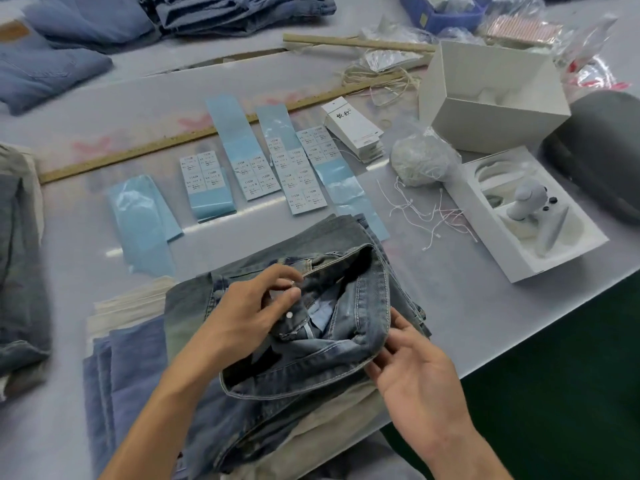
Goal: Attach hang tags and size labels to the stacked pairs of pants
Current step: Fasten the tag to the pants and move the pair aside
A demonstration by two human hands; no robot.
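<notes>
A pair of washed blue jeans [346,268] lies on top of a stack of folded pants [131,358] at the table's near edge, its waistband open toward me. My left hand [249,313] pinches the fly flap beside the metal button. My right hand [412,368] grips the waistband's right edge. Several blue sheets of size labels [256,174] lie in a row beyond the jeans. A stack of white hang tags [356,129] sits to their right. Loose white tag strings [426,209] are scattered near a plastic bag of strings [420,157].
An open white box [491,98] and a white tray holding a grey device [530,213] stand at the right. A long wooden ruler [207,131] crosses the table. More folded jeans lie at the far left [20,271] and at the back [242,12]. The table edge drops off at the right.
</notes>
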